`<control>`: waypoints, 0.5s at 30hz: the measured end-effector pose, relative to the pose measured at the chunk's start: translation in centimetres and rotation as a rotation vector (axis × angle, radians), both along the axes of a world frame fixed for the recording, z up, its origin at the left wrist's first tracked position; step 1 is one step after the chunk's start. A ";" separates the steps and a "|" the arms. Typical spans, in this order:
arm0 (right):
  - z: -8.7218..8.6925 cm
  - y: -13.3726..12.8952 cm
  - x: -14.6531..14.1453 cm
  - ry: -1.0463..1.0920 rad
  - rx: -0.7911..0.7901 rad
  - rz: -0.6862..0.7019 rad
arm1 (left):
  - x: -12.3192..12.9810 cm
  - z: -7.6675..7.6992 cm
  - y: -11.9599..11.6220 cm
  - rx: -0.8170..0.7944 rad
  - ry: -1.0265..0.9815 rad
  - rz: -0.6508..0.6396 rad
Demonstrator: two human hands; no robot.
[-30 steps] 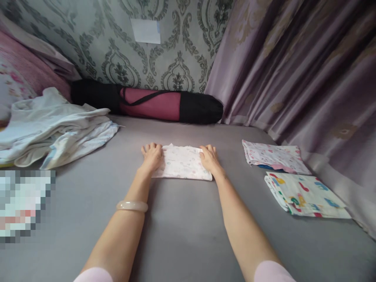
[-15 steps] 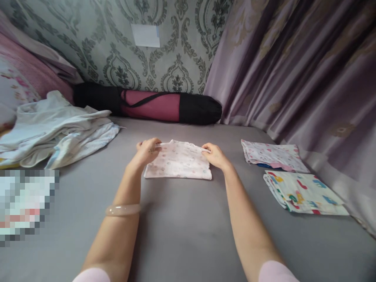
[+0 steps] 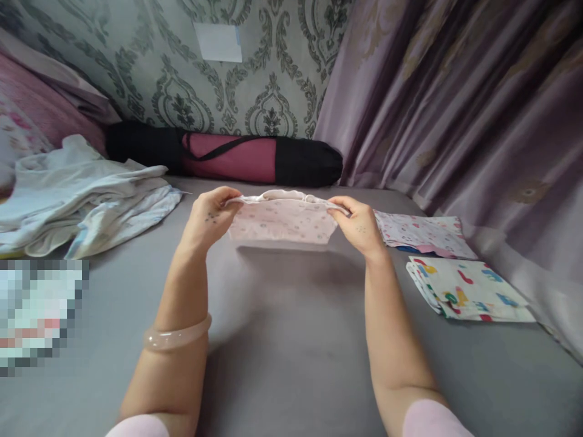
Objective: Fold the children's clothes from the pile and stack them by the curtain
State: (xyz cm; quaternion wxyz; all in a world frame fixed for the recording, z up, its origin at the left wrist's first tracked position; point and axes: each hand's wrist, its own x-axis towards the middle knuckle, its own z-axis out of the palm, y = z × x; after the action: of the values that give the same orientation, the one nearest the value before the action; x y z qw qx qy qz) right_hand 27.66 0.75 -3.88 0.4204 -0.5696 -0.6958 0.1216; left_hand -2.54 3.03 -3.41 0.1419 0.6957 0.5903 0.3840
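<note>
Between my two hands hangs a small pale pink patterned garment [image 3: 280,221], lifted off the grey sheet [image 3: 282,340], with a dark shadow beneath it. What looks like its neckline makes a loop along the top edge. My left hand [image 3: 213,213] pinches the top left corner, fingers closed on the cloth. At the opposite top corner, my right hand [image 3: 357,223] grips it the same way. A pale bangle [image 3: 177,337] sits on my left forearm.
A heap of white clothes [image 3: 91,194] lies at left. To the right are folded pink-printed cloth [image 3: 426,233] and a folded colourful-print cloth [image 3: 473,291]. A black and maroon long bag [image 3: 228,159] rests along the wall, beside purple curtains [image 3: 432,109].
Both hands have raised the pink garment off the sheet, still gripping its top corners. Its lower edge now hangs free, and my hands are slightly farther apart.
</note>
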 end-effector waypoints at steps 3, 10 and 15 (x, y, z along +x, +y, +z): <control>0.5 -0.3 -0.2 -0.032 0.125 -0.053 | 0.4 0.0 0.2 0.155 0.022 0.072; -1.5 0.3 1.5 -0.178 -0.370 0.268 | -1.8 -1.5 0.6 -0.265 0.220 -0.360; -2.5 0.5 2.1 -0.230 -0.579 0.444 | -2.0 -1.6 0.2 -0.486 0.304 -0.509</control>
State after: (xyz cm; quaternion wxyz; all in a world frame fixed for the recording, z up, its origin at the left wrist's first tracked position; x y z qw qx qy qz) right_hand 29.77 1.28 -6.33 0.1248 -0.5101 -0.7816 0.3365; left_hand -4.56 3.23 -4.99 0.3043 0.8151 0.4867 0.0779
